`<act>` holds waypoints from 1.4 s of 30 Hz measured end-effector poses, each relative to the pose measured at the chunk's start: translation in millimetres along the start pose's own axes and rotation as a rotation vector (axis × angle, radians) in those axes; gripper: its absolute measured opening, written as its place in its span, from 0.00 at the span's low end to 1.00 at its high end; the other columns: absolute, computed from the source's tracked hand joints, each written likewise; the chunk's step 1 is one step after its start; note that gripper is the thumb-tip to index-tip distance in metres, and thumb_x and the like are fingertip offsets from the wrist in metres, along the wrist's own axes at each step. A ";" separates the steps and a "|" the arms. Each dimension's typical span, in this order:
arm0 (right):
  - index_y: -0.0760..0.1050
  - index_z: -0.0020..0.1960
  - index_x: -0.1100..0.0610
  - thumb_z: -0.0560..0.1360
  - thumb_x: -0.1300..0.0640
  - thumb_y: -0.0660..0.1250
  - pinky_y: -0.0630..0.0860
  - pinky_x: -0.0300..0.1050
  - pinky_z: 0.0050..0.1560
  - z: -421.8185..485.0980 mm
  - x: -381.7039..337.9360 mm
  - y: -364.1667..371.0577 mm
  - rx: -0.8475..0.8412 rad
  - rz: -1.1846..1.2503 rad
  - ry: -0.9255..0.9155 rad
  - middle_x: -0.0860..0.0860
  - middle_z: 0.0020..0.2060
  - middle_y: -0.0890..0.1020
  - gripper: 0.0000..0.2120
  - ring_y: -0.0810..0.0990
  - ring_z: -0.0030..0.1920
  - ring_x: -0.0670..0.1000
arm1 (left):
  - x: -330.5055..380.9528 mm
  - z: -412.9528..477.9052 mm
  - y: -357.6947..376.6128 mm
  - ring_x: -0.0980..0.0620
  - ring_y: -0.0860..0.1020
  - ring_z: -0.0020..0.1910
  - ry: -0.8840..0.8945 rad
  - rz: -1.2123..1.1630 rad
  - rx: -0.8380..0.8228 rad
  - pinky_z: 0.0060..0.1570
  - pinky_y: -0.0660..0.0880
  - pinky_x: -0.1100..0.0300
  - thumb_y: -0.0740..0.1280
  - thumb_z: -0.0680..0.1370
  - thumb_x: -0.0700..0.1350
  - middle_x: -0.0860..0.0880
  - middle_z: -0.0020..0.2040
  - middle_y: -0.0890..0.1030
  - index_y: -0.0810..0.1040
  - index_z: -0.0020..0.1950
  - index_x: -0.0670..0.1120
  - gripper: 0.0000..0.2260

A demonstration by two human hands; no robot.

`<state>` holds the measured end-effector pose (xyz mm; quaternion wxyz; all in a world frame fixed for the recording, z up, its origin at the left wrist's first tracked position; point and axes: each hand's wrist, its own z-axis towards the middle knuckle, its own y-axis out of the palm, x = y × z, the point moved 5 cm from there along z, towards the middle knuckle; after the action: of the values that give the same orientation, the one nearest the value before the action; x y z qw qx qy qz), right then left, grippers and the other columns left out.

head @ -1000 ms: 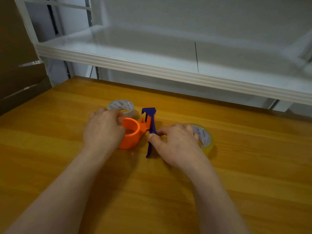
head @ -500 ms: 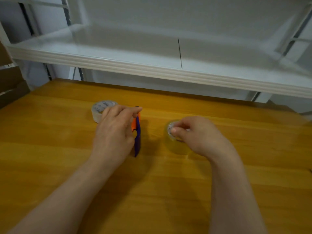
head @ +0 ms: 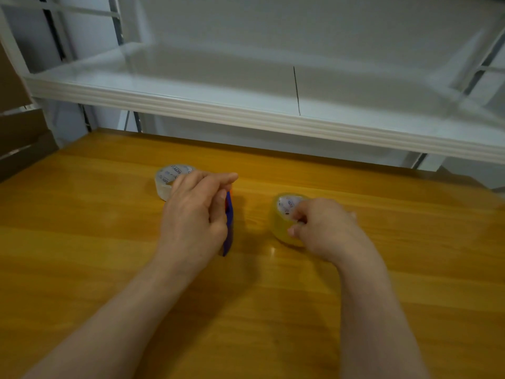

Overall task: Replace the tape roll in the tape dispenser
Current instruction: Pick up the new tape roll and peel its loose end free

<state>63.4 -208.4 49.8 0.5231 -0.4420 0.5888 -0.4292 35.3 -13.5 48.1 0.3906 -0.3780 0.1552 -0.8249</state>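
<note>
The left hand [head: 191,214] is gripping the tape dispenser [head: 229,222], a blue and orange piece standing on edge on the wooden counter [head: 82,242]. Its fingers [head: 218,179] are curling over the top of the dispenser and clamping it against the palm. Only a narrow blue strip and a sliver of orange are showing past the hand; the rest of the dispenser is hidden.

The right hand [head: 325,228] is holding the yellowish tape roll [head: 281,225], which is sitting on the counter to the right of the dispenser and apart from it. The fingers [head: 299,214] of this hand are pinching the roll at its printed core, with the thumb lying against the outer face. The roll is appearing slightly tilted toward the camera. Whether it is lifting off the surface cannot be told.

A clear tape roll [head: 166,179] is lying flat on the counter just behind the left hand, partly covered by it. Contact between the two cannot be confirmed.

A white shelf [head: 246,113] is running across the view above the far edge of the counter. Brown cardboard [head: 21,138] is standing at the left margin.
</note>
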 end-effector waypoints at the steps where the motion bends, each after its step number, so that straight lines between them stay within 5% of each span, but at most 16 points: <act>1: 0.79 0.62 0.47 0.80 0.51 0.68 0.67 0.57 0.68 3.4 1.3 -2.1 0.054 0.066 -0.007 0.50 0.58 0.82 0.11 0.76 0.65 0.56 | -0.6 0.5 -1.1 0.54 0.74 0.55 -0.009 -0.025 0.017 0.52 0.67 0.69 0.65 0.80 0.38 0.54 0.52 0.77 0.78 0.64 0.47 0.13; 4: 0.83 0.53 0.51 0.79 0.55 0.70 0.75 0.50 0.53 7.7 5.5 -4.4 0.148 0.623 -0.074 0.49 0.46 0.85 0.04 0.82 0.51 0.53 | -1.2 1.4 -4.8 0.53 0.75 0.55 -0.059 -0.119 0.072 0.53 0.72 0.59 0.63 0.81 0.43 0.58 0.50 0.76 0.76 0.65 0.50 0.13; 6: 0.83 0.50 0.53 0.80 0.58 0.69 0.76 0.42 0.44 4.8 -0.3 -3.5 0.097 1.029 -0.125 0.47 0.42 0.87 0.04 0.84 0.42 0.45 | -1.1 0.5 -7.4 0.55 0.76 0.52 -0.124 -0.219 0.093 0.48 0.73 0.63 0.62 0.82 0.46 0.62 0.50 0.75 0.75 0.62 0.53 0.10; 10: 0.82 0.53 0.55 0.81 0.60 0.66 0.73 0.27 0.33 -6.2 -25.3 -5.0 0.067 1.264 -0.296 0.43 0.38 0.85 0.06 0.79 0.32 0.33 | 3.8 -1.5 -10.5 0.53 0.80 0.45 -0.257 -0.593 0.055 0.40 0.76 0.70 0.60 0.82 0.55 0.54 0.44 0.82 0.78 0.54 0.53 0.09; 15: 0.80 0.53 0.57 0.80 0.62 0.66 0.74 0.27 0.36 -17.9 -44.3 -11.9 0.117 1.293 -0.545 0.37 0.34 0.84 0.06 0.80 0.35 0.34 | 14.1 2.6 -12.5 0.62 0.77 0.36 -0.258 -0.818 0.005 0.35 0.72 0.72 0.60 0.77 0.54 0.58 0.36 0.79 0.80 0.48 0.45 0.15; 20: 0.81 0.56 0.54 0.78 0.58 0.68 0.80 0.39 0.49 -23.7 -54.4 -10.2 0.092 1.178 -0.667 0.47 0.48 0.87 0.08 0.85 0.49 0.45 | 1.9 1.9 -6.7 0.45 0.68 0.36 -0.387 -1.026 -0.052 0.33 0.65 0.54 0.67 0.77 0.54 0.44 0.39 0.74 0.81 0.44 0.50 0.10; 28: 0.81 0.53 0.52 0.81 0.59 0.68 0.76 0.33 0.42 -23.2 -60.3 -4.7 0.101 1.131 -0.659 0.45 0.44 0.85 0.05 0.82 0.43 0.41 | -5.2 2.3 -0.5 0.43 0.72 0.41 -0.446 -1.185 -0.095 0.44 0.67 0.47 0.68 0.76 0.49 0.34 0.44 0.77 0.83 0.50 0.48 0.07; 30: 0.80 0.50 0.53 0.81 0.59 0.67 0.74 0.32 0.38 -22.2 -60.4 -4.3 0.111 1.142 -0.652 0.41 0.38 0.82 0.05 0.79 0.38 0.38 | -4.6 2.2 1.2 0.44 0.75 0.41 -0.396 -1.140 -0.114 0.45 0.72 0.51 0.69 0.77 0.48 0.32 0.44 0.78 0.81 0.54 0.45 0.10; 32: 0.79 0.47 0.55 0.81 0.59 0.66 0.75 0.33 0.38 -21.0 -60.8 -3.1 0.105 1.181 -0.621 0.42 0.36 0.82 0.05 0.79 0.37 0.38 | -0.5 1.8 0.5 0.56 0.77 0.36 -0.335 -1.084 -0.116 0.39 0.74 0.63 0.69 0.77 0.47 0.49 0.39 0.82 0.80 0.54 0.46 0.08; 34: 0.78 0.46 0.55 0.79 0.55 0.66 0.76 0.40 0.40 -18.2 -60.3 -0.3 0.094 1.229 -0.583 0.49 0.39 0.82 0.05 0.80 0.40 0.45 | 5.1 0.8 0.6 0.60 0.79 0.39 -0.288 -1.032 -0.132 0.39 0.76 0.64 0.69 0.77 0.45 0.55 0.42 0.83 0.79 0.55 0.47 0.07; 39: 0.77 0.48 0.57 0.77 0.52 0.64 0.79 0.48 0.42 -14.0 -58.2 3.6 0.097 1.259 -0.555 0.60 0.47 0.84 0.09 0.83 0.46 0.60 | 7.3 -1.1 2.7 0.44 0.81 0.52 -0.278 -1.022 -0.147 0.50 0.79 0.57 0.70 0.74 0.42 0.41 0.54 0.82 0.75 0.63 0.46 0.17; 42: 0.77 0.47 0.59 0.77 0.54 0.64 0.77 0.49 0.40 -17.0 -59.1 0.0 0.116 1.243 -0.597 0.57 0.41 0.83 0.08 0.81 0.40 0.53 | 3.3 2.5 -1.1 0.47 0.76 0.40 -0.369 -1.200 -0.111 0.41 0.76 0.60 0.68 0.76 0.45 0.39 0.48 0.77 0.74 0.62 0.39 0.18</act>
<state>50.1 -150.4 65.2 0.8345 -0.0929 0.5398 0.0594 35.2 -15.2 52.0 -0.1403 -0.5551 -0.1115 -0.8122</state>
